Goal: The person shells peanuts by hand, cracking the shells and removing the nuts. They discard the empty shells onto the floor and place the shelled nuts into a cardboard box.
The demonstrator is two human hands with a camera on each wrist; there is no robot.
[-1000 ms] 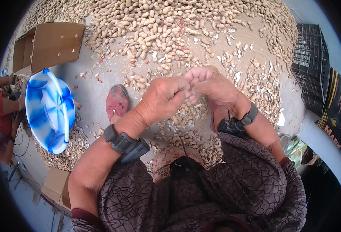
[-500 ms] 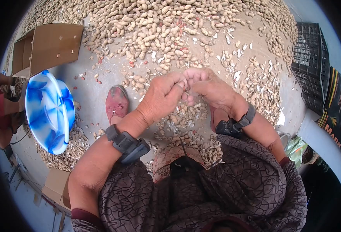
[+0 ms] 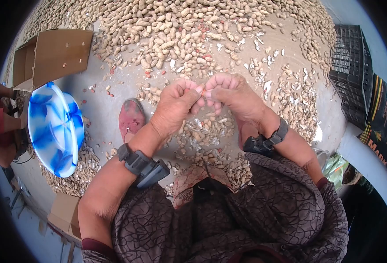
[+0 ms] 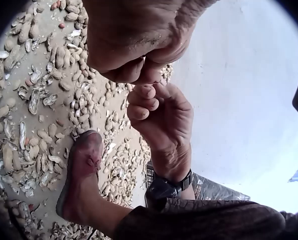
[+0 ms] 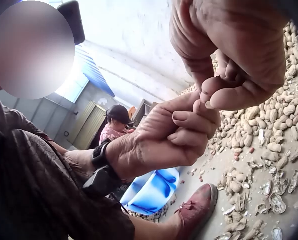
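Note:
My two hands meet fingertip to fingertip above the floor. In the head view my left hand (image 3: 178, 103) and right hand (image 3: 233, 94) both have curled fingers pinching a small peanut (image 3: 201, 90), which is mostly hidden by the fingers. The left wrist view shows my left hand (image 4: 134, 35) at the top touching the curled right hand (image 4: 164, 120) below it. In the right wrist view my right hand (image 5: 239, 45) presses its thumb against the fingertips of my left hand (image 5: 164, 135). Below the hands lie cracked shells (image 3: 204, 131).
A big heap of unshelled peanuts (image 3: 180, 30) covers the floor ahead. My red shoe (image 3: 132, 116) is under my left hand. A blue-and-white basin (image 3: 55, 127) and a cardboard box (image 3: 57, 52) are at left, a black crate (image 3: 351, 74) at right. Another person (image 5: 116, 122) sits behind.
Both hands have moved slightly up and forward together. The left hand, which overlapped the right, has drawn back so only the fingertips meet.

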